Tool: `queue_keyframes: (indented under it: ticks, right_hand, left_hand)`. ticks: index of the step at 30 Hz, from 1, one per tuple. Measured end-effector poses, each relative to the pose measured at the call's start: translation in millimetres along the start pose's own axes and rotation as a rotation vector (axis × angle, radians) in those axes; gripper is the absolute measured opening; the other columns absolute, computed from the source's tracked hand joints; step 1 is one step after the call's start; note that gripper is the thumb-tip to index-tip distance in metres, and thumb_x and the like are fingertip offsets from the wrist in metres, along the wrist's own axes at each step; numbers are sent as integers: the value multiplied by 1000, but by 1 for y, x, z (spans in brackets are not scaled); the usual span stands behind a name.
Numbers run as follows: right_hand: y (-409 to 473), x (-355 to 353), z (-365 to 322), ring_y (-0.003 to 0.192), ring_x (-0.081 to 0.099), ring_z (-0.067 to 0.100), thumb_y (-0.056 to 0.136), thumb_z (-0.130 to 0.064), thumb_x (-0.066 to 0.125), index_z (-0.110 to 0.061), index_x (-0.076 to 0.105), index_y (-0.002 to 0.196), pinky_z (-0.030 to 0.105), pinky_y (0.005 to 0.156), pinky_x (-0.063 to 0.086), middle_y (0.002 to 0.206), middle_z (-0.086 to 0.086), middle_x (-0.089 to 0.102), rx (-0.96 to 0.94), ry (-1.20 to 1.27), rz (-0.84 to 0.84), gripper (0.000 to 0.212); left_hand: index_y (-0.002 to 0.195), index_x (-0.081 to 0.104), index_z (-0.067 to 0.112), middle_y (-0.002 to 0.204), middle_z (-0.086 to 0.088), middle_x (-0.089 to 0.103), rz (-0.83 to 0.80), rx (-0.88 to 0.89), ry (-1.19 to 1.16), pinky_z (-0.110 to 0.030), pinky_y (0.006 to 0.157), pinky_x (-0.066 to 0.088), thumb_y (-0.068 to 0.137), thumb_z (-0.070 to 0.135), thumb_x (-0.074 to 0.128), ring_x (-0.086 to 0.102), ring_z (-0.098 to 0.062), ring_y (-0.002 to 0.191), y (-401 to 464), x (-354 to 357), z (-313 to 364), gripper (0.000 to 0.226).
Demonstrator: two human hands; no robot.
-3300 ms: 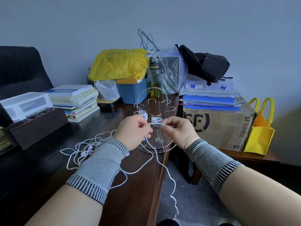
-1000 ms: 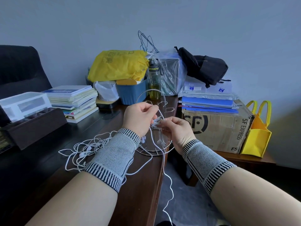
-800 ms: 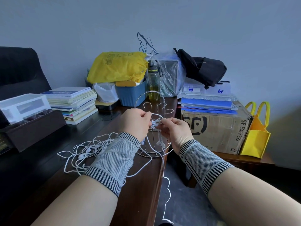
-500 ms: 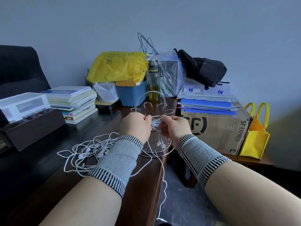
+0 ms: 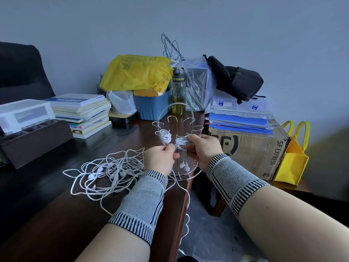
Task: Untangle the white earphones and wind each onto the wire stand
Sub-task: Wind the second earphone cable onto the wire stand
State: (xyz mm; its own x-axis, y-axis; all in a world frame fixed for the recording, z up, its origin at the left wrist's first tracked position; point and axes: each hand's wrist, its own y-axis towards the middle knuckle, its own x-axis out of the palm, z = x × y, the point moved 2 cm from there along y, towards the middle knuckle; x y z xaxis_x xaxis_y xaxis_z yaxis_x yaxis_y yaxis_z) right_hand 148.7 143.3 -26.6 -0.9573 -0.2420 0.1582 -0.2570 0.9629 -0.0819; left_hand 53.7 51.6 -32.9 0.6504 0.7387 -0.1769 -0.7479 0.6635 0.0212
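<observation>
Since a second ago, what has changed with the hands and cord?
The left hand dropped from above the coil to below it, still pinching the cord. The right hand still holds the coil on the stand. The tangle hasn't moved.

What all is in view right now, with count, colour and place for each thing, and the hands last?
wire stand: one, silver, desk's right edge
wound earphone bundles: two, white, on stand's arms
tangled earphones: several, white, desk, left of the hands
book stack: one, pale, desk's left
yellow bag: one, on blue tub
bottle: one, clear green, behind stand
black backpack: one, on the pile to the right
cardboard box: one, brown, right of desk
left hand: pinches cord
right hand: grips bundle at stand
</observation>
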Motion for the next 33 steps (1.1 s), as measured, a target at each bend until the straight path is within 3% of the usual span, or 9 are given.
queue_keyframes:
  ticks: [2, 6, 10, 17, 20, 27, 30, 33]
  right_hand:
    - [-1, 0, 1, 59, 61, 21, 83, -11, 69, -11, 54, 68, 32, 61, 53, 58, 3, 58, -10, 17, 5, 21]
    - [-3, -1, 4, 57, 58, 18, 84, -10, 69, -12, 54, 67, 33, 66, 54, 59, 2, 59, -26, 38, 2, 23]
    - [-7, -3, 7, 56, 56, 16, 85, -15, 70, -11, 56, 70, 31, 63, 51, 61, 2, 59, -38, 4, -8, 20]
    - [-12, -6, 8, 56, 52, 17, 83, -19, 69, -10, 59, 69, 26, 50, 43, 62, 4, 57, -31, -112, 21, 20]
    - [-13, -7, 1, 51, 48, 16, 83, -20, 67, -11, 60, 66, 24, 46, 38, 61, 4, 57, -59, -155, 25, 20]
    - [-13, -7, -2, 53, 50, 16, 83, -18, 68, -11, 63, 68, 24, 47, 39, 64, 6, 60, -55, -174, 17, 17]
    - [-14, -7, -1, 54, 54, 16, 83, -11, 67, -10, 65, 72, 27, 49, 46, 63, 4, 61, -145, -172, 40, 12]
    - [-16, -8, 1, 64, 61, 17, 86, -3, 64, -14, 67, 74, 33, 65, 56, 71, 5, 66, -245, -156, 14, 16]
  left_hand:
    - [68, 68, 16, 51, 4, 64, -20, -70, -110, -24, 47, 31, 92, 18, 61, 42, -12, 43, -2, 2, -7, 25]
    - [76, 66, 10, 42, 6, 52, -82, -181, -237, -24, 48, 30, 94, 12, 57, 38, -10, 37, -4, 4, -4, 19]
    - [77, 64, 12, 43, 5, 52, -140, -234, -289, -23, 48, 27, 95, 10, 54, 35, -8, 35, -5, 3, 1, 21]
    - [87, 64, 17, 56, -5, 66, -158, -281, -423, -12, 37, 30, 97, 1, 47, 39, -3, 36, -4, 5, -2, 26]
    - [88, 66, 16, 75, -12, 66, -144, -261, -413, -14, 37, 34, 96, 0, 47, 41, -3, 35, -3, 7, -3, 26]
    - [100, 69, 4, 97, -17, 74, -127, -235, -369, -17, 41, 40, 94, 9, 54, 47, -3, 42, 1, 9, -4, 17]
    - [94, 69, 2, 84, -12, 75, -133, -219, -367, -19, 44, 41, 92, 16, 52, 48, -4, 42, 1, 12, -3, 22]
    - [92, 71, 6, 72, -5, 74, -144, -207, -364, -19, 45, 41, 89, 29, 56, 48, -4, 42, 2, 14, 0, 28]
